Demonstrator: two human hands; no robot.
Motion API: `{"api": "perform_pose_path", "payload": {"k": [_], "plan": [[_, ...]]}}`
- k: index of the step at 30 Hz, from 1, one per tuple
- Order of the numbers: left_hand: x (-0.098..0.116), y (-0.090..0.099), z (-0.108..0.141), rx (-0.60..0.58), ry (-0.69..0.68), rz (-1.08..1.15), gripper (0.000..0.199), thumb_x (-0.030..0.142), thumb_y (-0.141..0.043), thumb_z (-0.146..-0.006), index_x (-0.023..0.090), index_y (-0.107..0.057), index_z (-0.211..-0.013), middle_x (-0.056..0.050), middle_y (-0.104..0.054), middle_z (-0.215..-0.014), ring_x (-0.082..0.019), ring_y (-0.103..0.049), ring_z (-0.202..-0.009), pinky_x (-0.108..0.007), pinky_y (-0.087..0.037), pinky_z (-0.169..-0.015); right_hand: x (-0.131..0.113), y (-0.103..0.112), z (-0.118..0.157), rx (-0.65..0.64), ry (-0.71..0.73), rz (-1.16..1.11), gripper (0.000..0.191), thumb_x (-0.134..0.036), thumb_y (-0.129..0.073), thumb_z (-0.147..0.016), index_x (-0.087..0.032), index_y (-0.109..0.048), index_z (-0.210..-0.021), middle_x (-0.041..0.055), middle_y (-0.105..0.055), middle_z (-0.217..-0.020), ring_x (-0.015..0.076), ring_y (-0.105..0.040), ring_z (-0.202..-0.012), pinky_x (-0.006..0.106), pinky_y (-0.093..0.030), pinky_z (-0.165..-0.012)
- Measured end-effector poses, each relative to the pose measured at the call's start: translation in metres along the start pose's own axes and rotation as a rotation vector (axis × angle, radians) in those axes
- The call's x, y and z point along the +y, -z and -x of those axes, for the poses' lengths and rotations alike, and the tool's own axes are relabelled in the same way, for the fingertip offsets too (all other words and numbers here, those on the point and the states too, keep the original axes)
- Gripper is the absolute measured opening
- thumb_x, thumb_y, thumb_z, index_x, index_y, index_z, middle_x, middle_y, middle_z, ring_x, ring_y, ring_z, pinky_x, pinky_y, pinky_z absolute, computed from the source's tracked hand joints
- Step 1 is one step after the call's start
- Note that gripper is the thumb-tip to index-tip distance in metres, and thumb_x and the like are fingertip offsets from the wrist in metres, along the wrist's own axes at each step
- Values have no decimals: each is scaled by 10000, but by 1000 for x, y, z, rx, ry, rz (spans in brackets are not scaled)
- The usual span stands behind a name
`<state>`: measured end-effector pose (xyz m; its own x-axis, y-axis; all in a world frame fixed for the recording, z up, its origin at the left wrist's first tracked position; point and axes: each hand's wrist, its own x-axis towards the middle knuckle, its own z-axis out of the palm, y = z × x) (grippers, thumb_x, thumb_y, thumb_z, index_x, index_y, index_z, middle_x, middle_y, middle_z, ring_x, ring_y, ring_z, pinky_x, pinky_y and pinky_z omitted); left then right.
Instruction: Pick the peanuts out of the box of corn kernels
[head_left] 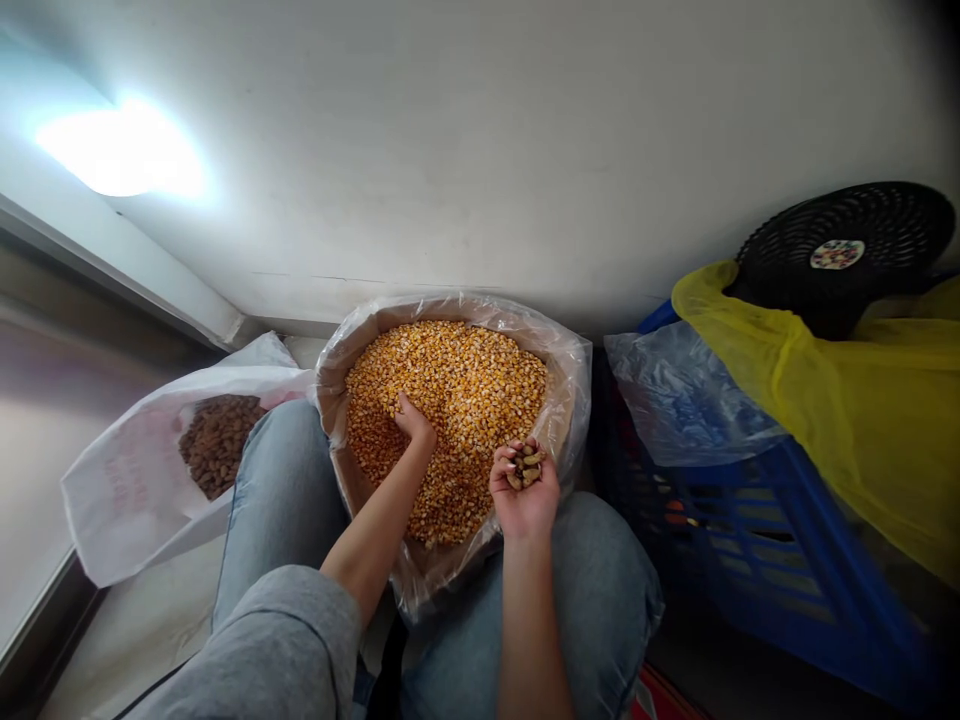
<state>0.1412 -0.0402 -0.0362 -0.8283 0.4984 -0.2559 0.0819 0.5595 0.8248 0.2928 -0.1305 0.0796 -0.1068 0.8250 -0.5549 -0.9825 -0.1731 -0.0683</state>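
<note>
Between my knees stands an open sack lined with clear plastic [574,385], filled with yellow corn kernels [480,375]. My left hand [415,420] reaches into the kernels left of the middle; its thumb side shows, while the other fingers are hidden in the corn. Over the sack's right near rim my right hand [529,495] is turned palm up, its fingers curled round a small handful of peanuts in their shells [525,465].
To the left lies a white sack [142,470] with brown nut-like pieces [217,440] in its mouth. On the right stands a blue plastic crate [780,540] with clear plastic, yellow mesh [862,400] and a black fan [847,245] above. A pale wall [465,150] rises behind.
</note>
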Motion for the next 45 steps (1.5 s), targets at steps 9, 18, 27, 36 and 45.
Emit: {"api": "perform_pose_path", "payload": {"k": [9, 18, 27, 36, 45], "plan": [[48, -20, 30, -444, -192, 224, 448, 415, -199, -856, 218, -536, -1075, -33, -566, -1093, -159, -496, -1031, -294, -395, -862, -2, 5, -4, 4, 50, 34, 105, -205, -547, -616, -203, -566, -719, -40, -552, -666, 49, -514, -611, 119, -422, -441], [52, 46, -20, -305, -320, 103, 421, 313, -214, -854, 162, -342, -1226, -91, -359, -1289, -186, -294, -1199, -351, -205, -995, 0, 3, -3, 4, 37, -28, 103, -205, -541, -633, -199, -562, -733, -36, -549, -682, 51, -509, -621, 118, -418, -451], [3, 43, 57, -637, -653, -197, 407, 316, -592, -669, 259, -504, -1062, -34, -513, -1063, -183, -461, -1020, -300, -344, -891, -6, 6, -4, -29, 65, -5, 100, -198, -526, -640, -197, -569, -730, -35, -557, -678, 54, -517, -614, 126, -425, -443], [15, 32, 56, -806, -822, -381, 279, 256, -483, -760, 225, -502, -1036, -39, -516, -984, -150, -508, -890, -269, -396, -783, -7, 7, -8, 4, 63, 5, 100, -210, -498, -663, -197, -563, -737, -32, -562, -669, 58, -525, -605, 136, -425, -441], [15, 38, 55, -835, -676, -388, 348, 236, -490, -742, 246, -490, -1090, -43, -533, -1070, -171, -515, -896, -286, -365, -808, -4, 8, -10, 49, 67, 31, 102, -207, -498, -655, -191, -548, -743, -31, -564, -651, 62, -532, -589, 138, -421, -437]]}}
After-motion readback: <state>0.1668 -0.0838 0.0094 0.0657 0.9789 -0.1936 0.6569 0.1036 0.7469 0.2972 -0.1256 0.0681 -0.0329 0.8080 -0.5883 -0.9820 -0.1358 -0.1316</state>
